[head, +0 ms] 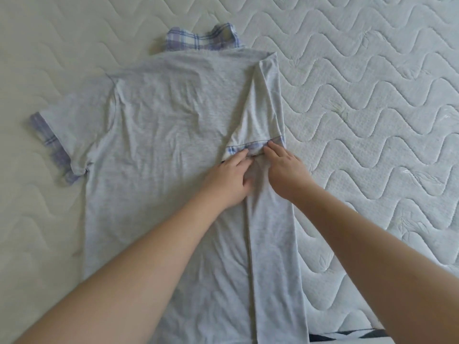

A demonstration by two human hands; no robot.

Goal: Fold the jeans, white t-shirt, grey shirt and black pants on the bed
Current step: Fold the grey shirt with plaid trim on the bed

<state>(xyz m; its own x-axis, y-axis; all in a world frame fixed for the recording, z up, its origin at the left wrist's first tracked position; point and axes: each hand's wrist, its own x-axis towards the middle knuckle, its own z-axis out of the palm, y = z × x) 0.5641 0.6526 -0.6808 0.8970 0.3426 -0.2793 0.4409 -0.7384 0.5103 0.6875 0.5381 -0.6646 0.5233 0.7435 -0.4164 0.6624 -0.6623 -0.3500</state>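
1 grey shirt (159, 135) lies flat, back side up, on the quilted white mattress (372, 95), its plaid collar (201, 38) pointing away from the person. Its right side is folded inward in a long strip that runs down toward the near edge, and the right sleeve lies turned down on top of that strip. The other sleeve, with its plaid cuff (49, 137), is spread out to the left.

2 hands are in view, close together on the folded sleeve's plaid hem (248, 148). The left hand (229, 181) has its fingertips on the hem, fingers fairly straight. The right hand (285, 170) lies just beside it, fingertips also pressing the hem. Neither hand grips the cloth.

No other garment of the task shows here.
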